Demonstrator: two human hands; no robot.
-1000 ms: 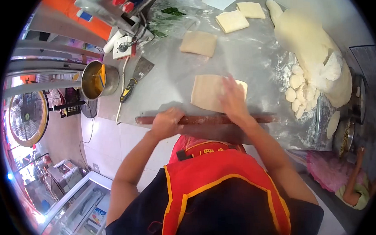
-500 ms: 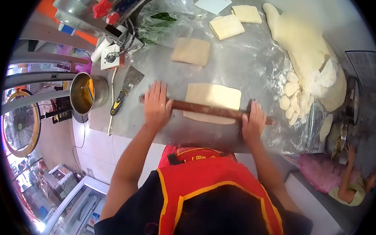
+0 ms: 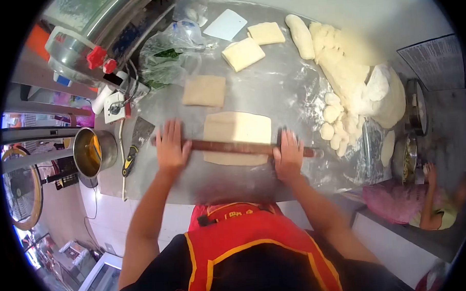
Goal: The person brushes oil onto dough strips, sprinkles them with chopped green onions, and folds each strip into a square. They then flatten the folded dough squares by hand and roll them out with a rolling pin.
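Observation:
A brown rolling pin [image 3: 228,146] lies across a flat rectangular dough sheet [image 3: 237,126], which shows above and below it. My left hand [image 3: 171,148] rests on the pin's left end, palm down with fingers stretched out. On the right end lies my right hand [image 3: 288,153], its fingers also extended. A darker dough rectangle [image 3: 204,91] sits above the sheet, and two folded pale pieces [image 3: 243,54] [image 3: 266,33] lie farther back.
A large dough mass [image 3: 348,72] and small dough lumps [image 3: 330,114] are at the right. At the left are a scraper [image 3: 130,160], a metal pot [image 3: 93,153] and a power socket [image 3: 113,107]. Another person's arm [image 3: 430,195] shows at the far right.
The view has shifted, so the table's contents appear farther left. Both hands remain on the rolling pin, which still crosses the lower part of the sheet and looks more level.

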